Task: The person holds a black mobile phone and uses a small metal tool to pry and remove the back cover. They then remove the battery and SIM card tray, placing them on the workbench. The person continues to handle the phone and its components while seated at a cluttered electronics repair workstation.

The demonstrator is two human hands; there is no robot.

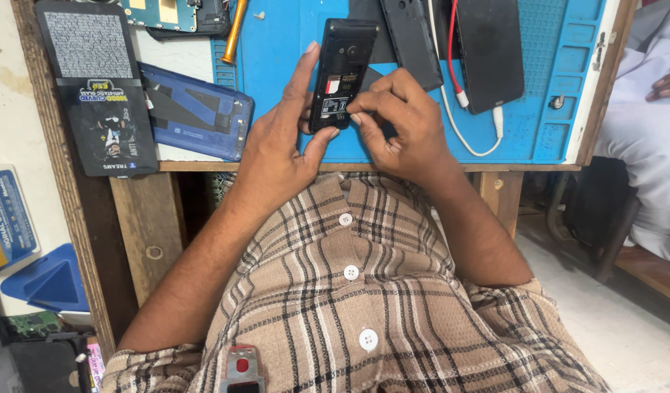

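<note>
A small black phone with its back cover off was held above a blue work mat on the wooden bench. Its long axis ran nearly straight away from the person, tilted slightly right at the far end, with the open back facing up.

The left hand cradled the phone's left edge, forefinger stretched along its side and thumb against the lower corner. The right hand was curled, its fingertips pinched at the phone's lower right edge; both grips were closed on the phone, which sat between them.

Just beyond the phone lay a loose black back cover and a larger dark phone with a white cable. To the left lay a blue phone shell and a black packet, well apart from the hands.
</note>
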